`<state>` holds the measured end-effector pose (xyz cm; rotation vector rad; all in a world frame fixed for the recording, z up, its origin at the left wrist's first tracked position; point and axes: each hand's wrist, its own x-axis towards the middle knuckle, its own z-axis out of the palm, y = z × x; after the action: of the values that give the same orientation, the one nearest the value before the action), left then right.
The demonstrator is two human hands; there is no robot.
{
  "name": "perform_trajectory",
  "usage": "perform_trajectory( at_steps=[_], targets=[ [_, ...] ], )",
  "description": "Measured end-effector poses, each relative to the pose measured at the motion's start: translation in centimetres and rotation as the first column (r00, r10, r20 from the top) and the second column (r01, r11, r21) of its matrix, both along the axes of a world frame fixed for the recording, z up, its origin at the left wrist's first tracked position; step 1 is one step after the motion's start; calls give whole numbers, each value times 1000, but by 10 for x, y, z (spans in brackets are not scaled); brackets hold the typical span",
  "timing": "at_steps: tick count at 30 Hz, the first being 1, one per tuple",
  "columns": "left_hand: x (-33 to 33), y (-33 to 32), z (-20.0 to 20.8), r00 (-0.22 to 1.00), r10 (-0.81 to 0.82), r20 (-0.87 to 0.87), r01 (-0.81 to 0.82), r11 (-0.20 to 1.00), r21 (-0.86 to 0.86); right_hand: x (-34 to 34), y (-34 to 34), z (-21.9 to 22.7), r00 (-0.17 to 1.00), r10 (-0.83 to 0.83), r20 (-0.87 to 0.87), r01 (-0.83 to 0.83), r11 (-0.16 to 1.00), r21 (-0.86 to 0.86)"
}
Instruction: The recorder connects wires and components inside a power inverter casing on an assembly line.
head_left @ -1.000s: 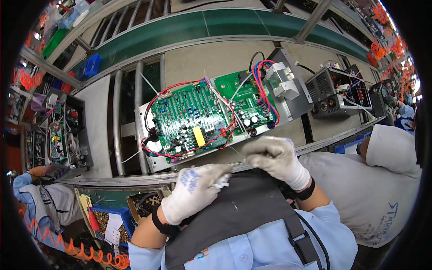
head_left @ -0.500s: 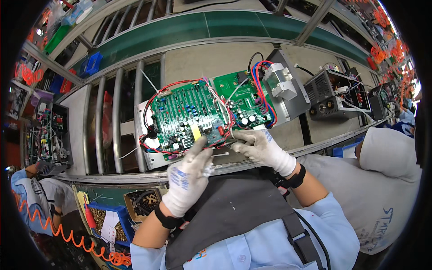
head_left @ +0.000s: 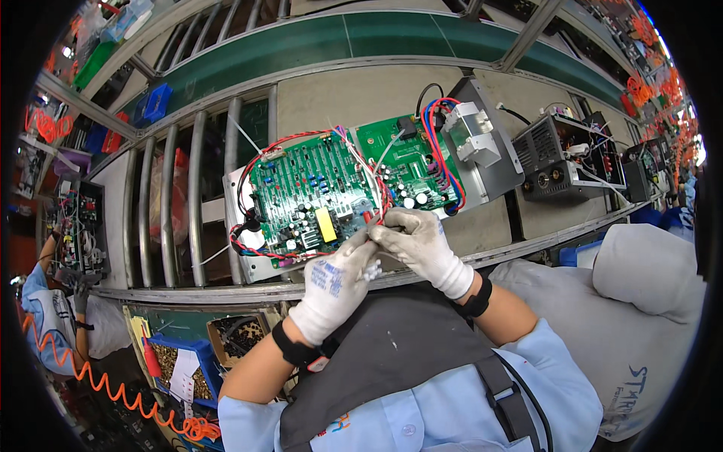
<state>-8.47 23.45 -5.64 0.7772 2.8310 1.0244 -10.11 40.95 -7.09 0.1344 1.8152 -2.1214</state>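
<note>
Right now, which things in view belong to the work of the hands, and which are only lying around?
In the work:
- left hand in white glove
- right hand in white glove
- large green circuit board with red wires, on a grey metal plate
- red and white wire bundle

Lying about:
- black metal box unit
- blue plastic bin
- orange coiled hose
- green conveyor belt

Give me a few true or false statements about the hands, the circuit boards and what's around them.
1. Both hands wear white gloves. True: left hand, right hand.
2. The hands are at the near edge of the green board. True.
3. The yellow part sits on a blue board. False: it sits on the green board.
4. Red wires loop around the green board. True.
5. The conveyor belt is red. False: it is green.
6. The orange coiled hose lies at the person's right. False: lower left.
</note>
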Motion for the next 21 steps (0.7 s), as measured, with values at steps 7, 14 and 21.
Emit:
perform_trajectory(
  at_steps=[7, 14, 21],
  targets=[
    [1, 1, 26, 987, 135, 91, -127, 987, -94, 10, 5, -4, 993, 5, -115, 10, 992, 128],
    [-9, 16, 15, 951, 134, 279, -98, 985, -139, 35, 36, 9, 929, -181, -324, 307, 865, 396],
    [-15, 21, 21, 956, 105, 273, -62, 985, -162, 26, 42, -12, 875, 63, -479, 298, 711, 637]
  ],
)
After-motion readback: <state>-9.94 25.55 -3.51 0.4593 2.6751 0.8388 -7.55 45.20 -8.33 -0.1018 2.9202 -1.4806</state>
